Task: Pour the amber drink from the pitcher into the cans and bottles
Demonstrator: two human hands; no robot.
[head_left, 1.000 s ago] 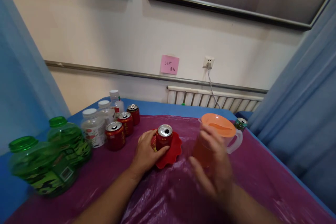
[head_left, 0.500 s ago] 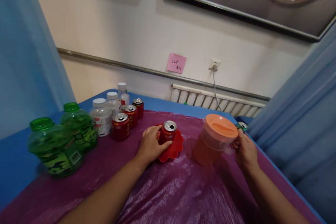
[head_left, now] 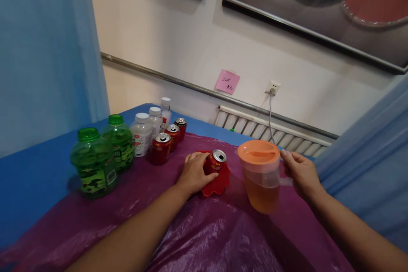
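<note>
- Left hand (head_left: 195, 173) curled around the side of an opened red can (head_left: 215, 162), fingers wrapped on it, thumb at the near side.
- Can upright on a small red scalloped dish (head_left: 219, 183), the dish resting on the purple plastic sheet (head_left: 197, 238).
- Right hand (head_left: 301, 173) closed on the handle of a clear jug (head_left: 262, 176) with an orange lid, amber drink filling its lower part.
- Jug just right of the dish, a narrow gap between them; whether its base touches the sheet cannot be told.
- Open sheet in front of both hands, toward the near edge, wrinkled and glossy.
- Left of the can, a row of three more red cans (head_left: 161, 148), then white-capped bottles (head_left: 142, 140) behind, then two green jars (head_left: 94, 162) near the left edge on the blue cloth (head_left: 35, 174).
- Blue curtains (head_left: 44, 46) close on left and right sides.
- Far edge of the table near a cream wall with a metal rail, a pink note (head_left: 227, 81), a socket (head_left: 272, 88) with a cable, a radiator (head_left: 274, 134) and framed pictures above.
</note>
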